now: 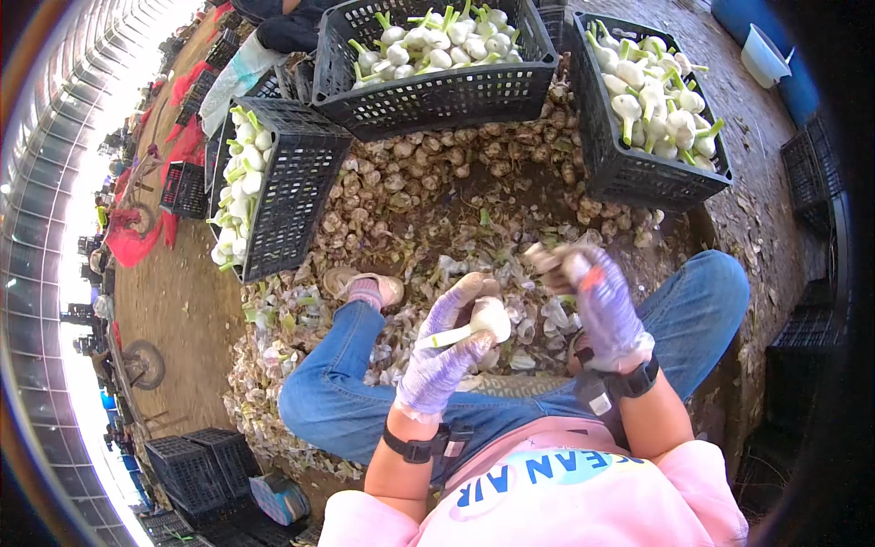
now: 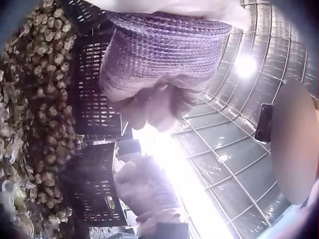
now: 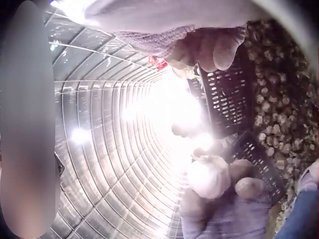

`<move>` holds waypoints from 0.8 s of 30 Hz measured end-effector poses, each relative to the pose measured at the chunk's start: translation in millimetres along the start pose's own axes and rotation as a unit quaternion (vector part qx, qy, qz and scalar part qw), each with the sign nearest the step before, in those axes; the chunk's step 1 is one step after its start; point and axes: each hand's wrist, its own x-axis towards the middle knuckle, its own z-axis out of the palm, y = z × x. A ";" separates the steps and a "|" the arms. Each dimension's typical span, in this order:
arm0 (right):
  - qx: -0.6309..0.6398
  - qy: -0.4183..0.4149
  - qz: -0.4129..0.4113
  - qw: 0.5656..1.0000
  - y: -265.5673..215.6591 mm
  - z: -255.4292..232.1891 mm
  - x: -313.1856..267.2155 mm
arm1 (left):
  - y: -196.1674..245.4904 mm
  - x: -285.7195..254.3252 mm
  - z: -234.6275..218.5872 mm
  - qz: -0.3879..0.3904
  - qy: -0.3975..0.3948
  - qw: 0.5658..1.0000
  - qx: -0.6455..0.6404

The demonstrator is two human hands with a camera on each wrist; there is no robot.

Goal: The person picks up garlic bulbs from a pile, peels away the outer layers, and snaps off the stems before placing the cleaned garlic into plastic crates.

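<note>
Red fabric (image 1: 135, 242) (crumpled) lies left, a white basin (image 1: 764, 58) upper right.

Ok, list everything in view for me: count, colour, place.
Garlic bulb: one, white, centre
Filled crates: three, black, upper frame
Trimmed garlic: many, white with green stems, inside those
Loose bulbs: many, brownish, ground before them
Peelings: many, pale, nearer ground
Other crates: several, black, both sides
Basin: one, white, upper right
Distant clutter: uncountable, left
Legs: two, blue jeans, lower centre
Left hand: one, purple glove, holding bulb
Right hand: one, purple glove, blurred, contents unclear
</note>
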 end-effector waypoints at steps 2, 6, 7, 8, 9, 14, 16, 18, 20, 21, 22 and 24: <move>0.018 -0.079 -0.019 0.997 0.3 11.0 -10.7 | 2.9 3.4 2.0 0.033 0.002 0.999 0.033; -0.007 -0.147 0.045 0.988 10.0 20.1 -22.1 | -0.4 6.0 -1.6 0.030 0.024 0.992 0.119; 0.019 -0.115 0.078 0.990 11.0 17.9 -18.8 | -1.5 7.9 -4.5 0.044 0.002 0.994 0.100; 0.044 -0.086 0.111 0.989 10.6 16.8 -14.4 | -2.0 9.3 -6.4 0.060 -0.018 0.995 0.080; 0.077 -0.038 0.125 0.988 4.2 21.1 -9.7 | -1.4 9.3 -6.0 0.033 -0.009 0.999 0.036; -0.005 -0.050 0.006 0.999 0.1 26.7 -5.6 | -7.1 20.2 -14.3 0.123 -0.007 0.966 0.228; -0.122 -0.110 0.049 0.985 -6.7 29.6 -8.7 | 2.9 25.9 -2.1 0.189 -0.033 0.905 0.379; -0.204 -0.111 0.002 0.973 1.6 24.0 1.8 | -0.9 21.7 -3.9 0.091 -0.015 0.954 0.287; 0.117 -0.052 0.110 0.986 6.9 19.4 15.6 | -9.4 29.9 -15.2 0.094 -0.026 0.975 0.200; 0.068 -0.054 0.092 0.992 11.3 17.4 18.7 | -13.3 34.7 -20.4 0.100 -0.039 0.988 0.110; 0.175 0.043 0.102 0.978 17.7 6.1 28.3 | -15.9 37.8 -22.7 0.099 -0.038 0.988 0.111; 0.166 0.012 0.097 0.981 20.7 -1.6 35.4 | -20.7 44.0 -24.3 0.047 0.024 0.997 -0.051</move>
